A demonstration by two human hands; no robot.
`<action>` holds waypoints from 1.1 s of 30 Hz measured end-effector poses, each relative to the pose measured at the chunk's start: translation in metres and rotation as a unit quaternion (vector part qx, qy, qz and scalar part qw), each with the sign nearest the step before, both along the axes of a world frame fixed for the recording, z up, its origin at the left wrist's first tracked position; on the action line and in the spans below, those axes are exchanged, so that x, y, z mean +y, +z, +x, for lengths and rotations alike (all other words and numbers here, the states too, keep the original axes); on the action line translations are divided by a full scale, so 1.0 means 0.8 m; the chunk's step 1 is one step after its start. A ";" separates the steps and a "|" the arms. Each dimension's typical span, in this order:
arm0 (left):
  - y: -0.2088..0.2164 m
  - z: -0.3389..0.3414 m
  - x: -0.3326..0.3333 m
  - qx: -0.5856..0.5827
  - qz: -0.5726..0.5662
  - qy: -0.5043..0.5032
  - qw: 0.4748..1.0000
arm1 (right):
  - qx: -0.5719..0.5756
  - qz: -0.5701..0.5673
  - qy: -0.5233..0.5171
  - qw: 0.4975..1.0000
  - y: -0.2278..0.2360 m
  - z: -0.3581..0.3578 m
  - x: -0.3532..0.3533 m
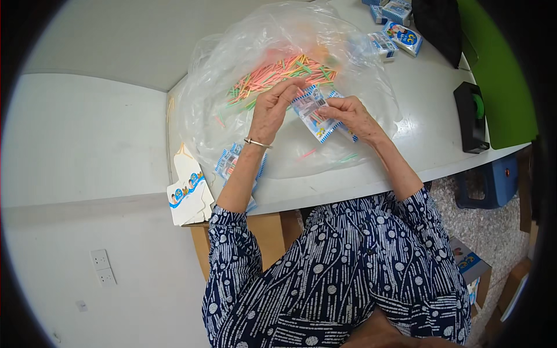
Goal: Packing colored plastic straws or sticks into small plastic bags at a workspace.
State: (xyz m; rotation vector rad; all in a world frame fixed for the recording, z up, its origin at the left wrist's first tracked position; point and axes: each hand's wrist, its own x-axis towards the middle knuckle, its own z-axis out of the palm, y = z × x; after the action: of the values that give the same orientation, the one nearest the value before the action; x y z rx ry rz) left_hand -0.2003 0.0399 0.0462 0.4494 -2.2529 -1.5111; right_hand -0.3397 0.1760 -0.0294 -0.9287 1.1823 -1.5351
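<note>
Blue-and-white printed packet (313,120), one, pastel sticks inside: clamped between thumb and fingers of the right hand (353,119), lying just left of that grip; left hand (271,111) at its top edge, hold unclear. Apparently done: filled packets (228,161), nearer the body than the left hand. Remaining: loose pastel sticks (284,74), beyond both hands.

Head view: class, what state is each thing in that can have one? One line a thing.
Held packet, tilted; sealed or open, unclear
Right hand, closed on the held packet
Left hand, fingers bent near the packet's top; grip unclear
Coloured sticks, loosely heaped
Clear plastic bag, crumpled, spread over the table
Tape dispenser, loaded with green roll
Wall sockets, nothing plugged in
</note>
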 end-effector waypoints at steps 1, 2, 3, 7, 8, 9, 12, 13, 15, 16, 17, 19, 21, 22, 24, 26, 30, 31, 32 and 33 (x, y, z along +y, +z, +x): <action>0.001 -0.001 0.001 0.001 0.029 0.011 1.000 | 0.002 0.002 -0.003 1.000 0.000 0.000 0.000; 0.001 -0.002 0.001 0.002 0.057 0.021 0.998 | 0.002 0.002 -0.003 1.000 -0.001 -0.001 0.000; 0.000 -0.003 -0.001 0.001 0.057 0.020 0.998 | -0.008 0.001 -0.005 1.000 -0.003 -0.001 0.000; -0.007 -0.002 -0.008 0.019 -0.060 0.037 0.997 | 0.001 0.001 0.004 1.000 -0.001 -0.003 0.001; -0.007 -0.003 -0.007 0.003 -0.158 0.037 0.987 | 0.001 0.001 0.004 1.000 0.000 -0.003 0.001; -0.007 -0.002 -0.004 0.002 -0.158 0.037 0.987 | -0.013 -0.001 0.002 1.000 0.001 -0.001 0.001; 0.008 -0.005 0.013 -0.068 -0.252 0.025 0.965 | -0.025 -0.005 -0.006 1.000 0.001 -0.002 0.004; 0.008 -0.003 0.011 -0.071 -0.254 0.023 0.964 | -0.023 -0.008 -0.007 1.000 0.001 -0.002 0.004; 0.013 -0.001 0.009 -0.074 -0.257 0.021 0.963 | -0.024 -0.010 -0.006 1.000 0.001 -0.002 0.004; 0.018 -0.002 0.008 -0.060 -0.268 0.032 0.961 | -0.024 -0.011 -0.006 1.000 0.001 -0.003 0.004; 0.021 -0.002 0.008 -0.045 -0.278 0.042 0.958 | -0.024 -0.011 -0.006 1.000 0.000 -0.004 0.004; 0.013 -0.004 0.010 -0.036 -0.295 0.042 0.954 | -0.007 -0.002 -0.003 1.000 -0.002 -0.005 0.003; 0.011 -0.003 0.008 -0.026 -0.311 0.042 0.949 | -0.027 -0.007 -0.004 1.000 0.000 -0.003 0.003; 0.014 -0.003 0.005 -0.042 -0.318 0.038 0.946 | -0.047 -0.012 -0.009 0.999 0.002 -0.003 0.005; 0.022 -0.002 -0.002 -0.057 -0.324 0.033 0.944 | -0.033 -0.005 -0.014 0.999 0.003 -0.004 0.005; 0.035 -0.001 -0.008 -0.033 -0.349 0.065 0.934 | -0.018 0.002 -0.018 1.000 0.002 -0.005 0.004; 0.050 -0.003 -0.018 -0.021 -0.338 0.064 0.939 | -0.031 -0.001 -0.017 0.999 0.002 -0.005 0.006; 0.057 0.001 -0.023 -0.026 -0.330 0.088 0.940 | -0.035 -0.004 -0.014 0.999 0.005 -0.003 0.006; 0.059 0.002 -0.032 -0.032 -0.318 0.109 0.941 | -0.037 -0.001 -0.013 0.999 0.004 -0.002 0.005; 0.054 0.001 -0.047 -0.035 -0.316 0.109 0.942 | -0.047 0.001 -0.014 0.999 0.004 -0.002 0.003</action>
State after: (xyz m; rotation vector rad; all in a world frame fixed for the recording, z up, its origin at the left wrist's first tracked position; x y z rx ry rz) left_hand -0.1993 0.0024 0.0894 0.5296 -2.4754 -0.6132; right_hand -0.3411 0.1787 -0.0265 -0.8331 1.1327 -1.5824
